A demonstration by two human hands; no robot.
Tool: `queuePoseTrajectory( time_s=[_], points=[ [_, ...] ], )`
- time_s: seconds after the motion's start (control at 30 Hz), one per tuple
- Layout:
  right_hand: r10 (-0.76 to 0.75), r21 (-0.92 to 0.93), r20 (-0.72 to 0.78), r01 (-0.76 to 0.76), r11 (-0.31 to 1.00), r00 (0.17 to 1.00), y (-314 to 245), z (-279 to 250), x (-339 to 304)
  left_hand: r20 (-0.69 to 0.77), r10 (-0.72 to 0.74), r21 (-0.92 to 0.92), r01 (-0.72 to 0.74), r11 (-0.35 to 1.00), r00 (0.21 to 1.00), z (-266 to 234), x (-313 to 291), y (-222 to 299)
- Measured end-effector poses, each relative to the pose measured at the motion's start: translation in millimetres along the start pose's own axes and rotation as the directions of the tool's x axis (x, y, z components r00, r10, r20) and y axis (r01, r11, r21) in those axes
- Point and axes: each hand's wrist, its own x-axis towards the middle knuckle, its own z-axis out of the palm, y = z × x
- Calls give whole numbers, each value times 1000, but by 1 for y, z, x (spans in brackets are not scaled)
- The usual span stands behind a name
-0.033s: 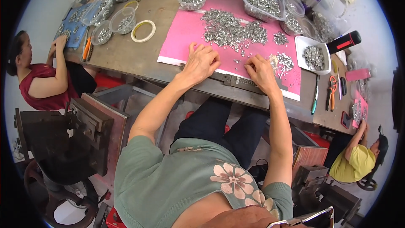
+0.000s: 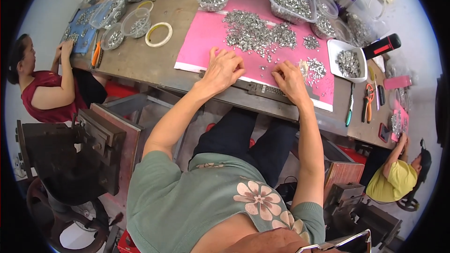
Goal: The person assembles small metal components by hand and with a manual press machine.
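Resting left hand, right hand, glossy pink mat, shiny metal bits

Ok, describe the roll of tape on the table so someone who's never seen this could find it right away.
Start at the pink mat spread on the wooden table. Just off its left edge, on bare wood, lies the roll of tape, a flat pale yellowish ring. Unlike the clear bowls beside it, which hold small metal pieces, it is an open hoop with the table showing through its middle.
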Motion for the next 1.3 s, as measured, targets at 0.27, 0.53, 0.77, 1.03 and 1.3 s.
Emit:
queuePoseTrajectory(
  time_s=[0.27, 0.53, 0.77, 1.03, 1.3],
  points=[
    [51, 46, -99, -47, 998, 994, 3, 0, -16, -1, -10, -53, 10, 999, 1000, -1, 0, -1],
    [5, -209, -200, -48, 977, 980, -9, 15, -16, 5, 35, 1, -35, 999, 999, -5, 2, -4],
    [39, -131, -159, -60, 990, 987, -9, 12, -18, 90, 81, 35, -85, 996, 993, -8, 5, -5],
    [36, 165, -146, -11, 986, 989, -24, -8, -57, 93, 55, 35, -59, 998, 994, -8, 4, -4],
    [-84, -3, -154, 85, 996, 984, -29, -8, -63, -98, 132, -85, -140, 986, 986, 16, -3, 33]
  ],
)
